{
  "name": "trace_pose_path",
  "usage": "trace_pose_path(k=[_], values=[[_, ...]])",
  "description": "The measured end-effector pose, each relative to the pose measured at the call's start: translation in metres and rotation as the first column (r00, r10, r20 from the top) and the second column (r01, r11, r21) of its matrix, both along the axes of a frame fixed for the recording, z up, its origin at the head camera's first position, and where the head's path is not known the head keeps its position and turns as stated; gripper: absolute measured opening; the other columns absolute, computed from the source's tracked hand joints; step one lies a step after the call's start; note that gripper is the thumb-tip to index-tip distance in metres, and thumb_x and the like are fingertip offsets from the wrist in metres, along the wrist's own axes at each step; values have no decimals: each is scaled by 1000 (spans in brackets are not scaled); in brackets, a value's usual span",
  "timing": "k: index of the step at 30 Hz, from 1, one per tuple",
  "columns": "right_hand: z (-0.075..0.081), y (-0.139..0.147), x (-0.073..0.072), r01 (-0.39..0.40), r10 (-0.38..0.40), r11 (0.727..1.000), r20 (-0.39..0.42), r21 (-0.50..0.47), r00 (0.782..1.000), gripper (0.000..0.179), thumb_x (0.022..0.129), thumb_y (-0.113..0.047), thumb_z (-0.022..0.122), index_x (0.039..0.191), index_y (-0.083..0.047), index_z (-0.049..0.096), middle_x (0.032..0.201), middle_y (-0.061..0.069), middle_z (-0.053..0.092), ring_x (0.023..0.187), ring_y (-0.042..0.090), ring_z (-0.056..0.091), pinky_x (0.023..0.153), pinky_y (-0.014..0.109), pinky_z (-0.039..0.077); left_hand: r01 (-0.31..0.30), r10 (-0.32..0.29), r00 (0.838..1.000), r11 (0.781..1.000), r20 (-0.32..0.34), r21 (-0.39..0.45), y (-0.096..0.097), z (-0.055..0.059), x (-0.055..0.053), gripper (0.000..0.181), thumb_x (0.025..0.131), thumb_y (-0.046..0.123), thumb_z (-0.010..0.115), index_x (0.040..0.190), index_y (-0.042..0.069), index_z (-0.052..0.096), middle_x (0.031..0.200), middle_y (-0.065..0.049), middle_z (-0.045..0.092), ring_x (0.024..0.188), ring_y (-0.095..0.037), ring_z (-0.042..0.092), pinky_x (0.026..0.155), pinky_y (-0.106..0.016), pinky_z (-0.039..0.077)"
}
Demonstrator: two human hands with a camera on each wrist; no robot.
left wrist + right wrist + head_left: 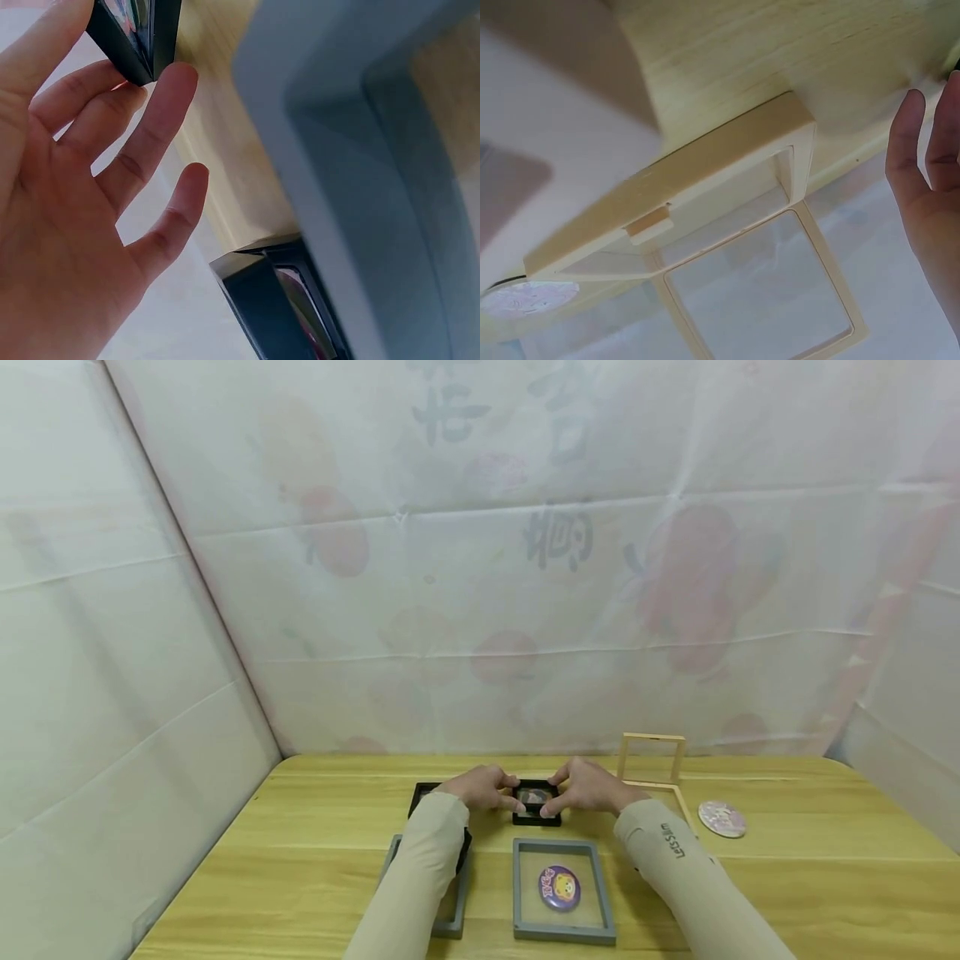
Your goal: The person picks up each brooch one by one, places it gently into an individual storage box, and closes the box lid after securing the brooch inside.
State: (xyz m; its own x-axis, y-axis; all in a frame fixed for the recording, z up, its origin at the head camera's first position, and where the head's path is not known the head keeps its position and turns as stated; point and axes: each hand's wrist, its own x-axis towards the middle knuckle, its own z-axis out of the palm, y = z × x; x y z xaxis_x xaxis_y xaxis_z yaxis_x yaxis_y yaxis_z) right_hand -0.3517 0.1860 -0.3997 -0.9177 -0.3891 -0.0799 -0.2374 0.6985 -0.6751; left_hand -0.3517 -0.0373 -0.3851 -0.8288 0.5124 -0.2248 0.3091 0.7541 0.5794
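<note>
Between my hands is a small black display frame (pixel 536 820) with a dark, colourful round piece in its window; its two halves stand apart in a narrow V in the left wrist view (pixel 166 37). My left hand (pixel 480 787) pinches its left side with thumb and fingers; the remaining fingers are spread. On the opposite side, my right hand (pixel 588 787) grips the edge with thumb and forefinger. Only some right fingers (pixel 907 135) show in the right wrist view, where the black frame is nearly out of sight. Nearer my body lies a grey frame (pixel 564 933) bearing a purple bear badge (pixel 560 888).
Under my left forearm lies another grey frame (pixel 448 931), with a black frame (pixel 259 300) by it. Behind my left hand is a black frame (pixel 422 790). At right, a beige frame (pixel 705 161) stands opened, beside a pale pink round badge (pixel 722 818).
</note>
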Motion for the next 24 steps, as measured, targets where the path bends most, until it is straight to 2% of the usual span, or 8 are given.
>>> trace_pose_path(k=[8,10,12,13,15,17,20,24], values=[[-3,-1,-1,-3,4,1000,-30,29,1000,66,73,-27,92,120,12,67,47,-10,34,43,7,21,44,22,25,-21,21,999,1000,-27,-11,3,-2,-1,57,91,27,78,140,5,61,146,-9,55,139,-28,46,111,-42,40],[-4,-1,-1,-4,6,999,-50,41,999,65,72,-27,93,119,11,69,51,-8,41,43,7,22,45,23,25,-23,22,999,1000,-39,-16,3,-1,-1,56,90,26,79,138,5,62,145,-9,56,136,-26,50,108,-40,43],[-4,-2,-1,-14,18,999,-75,51,997,65,71,-27,94,118,10,69,61,-4,54,45,7,26,46,23,29,-27,26,999,999,-46,-20,4,-1,-1,56,89,25,81,138,4,62,144,-10,57,118,-22,63,100,-34,48],[-4,-2,-1,-22,27,998,-88,56,996,64,70,-26,94,117,10,69,68,-1,61,46,8,27,47,23,30,-34,33,998,999,-45,-19,5,-1,0,56,88,25,82,137,5,63,143,-10,58,103,-20,66,92,-31,50],[-5,-2,-1,-32,39,997,-111,64,993,63,70,-26,94,115,10,69,84,5,69,48,8,31,50,24,32,-49,49,998,999,-39,-12,6,-1,0,56,87,24,83,136,4,64,142,-10,59,77,-16,63,77,-28,48],[-6,-3,-1,-37,47,997,-132,73,990,62,69,-25,95,113,10,69,94,9,72,50,8,33,52,24,35,-60,59,998,998,-31,-5,6,-1,1,56,86,22,84,135,4,65,140,-10,60,60,-14,52,67,-28,44],[-6,-4,-1,-24,37,996,-146,86,989,61,68,-25,96,113,8,70,98,9,72,50,9,32,54,24,37,-70,69,997,998,-23,-4,7,1,2,55,85,22,85,134,4,66,139,-10,62,57,-14,53,63,-28,43],[-5,-5,2,-13,29,995,-157,102,987,62,67,-25,97,113,7,70,105,11,72,54,10,40,58,26,42,-67,67,998,997,-9,-38,7,5,3,52,87,22,83,134,7,67,139,-8,62,64,-17,62,70,-31,51]])
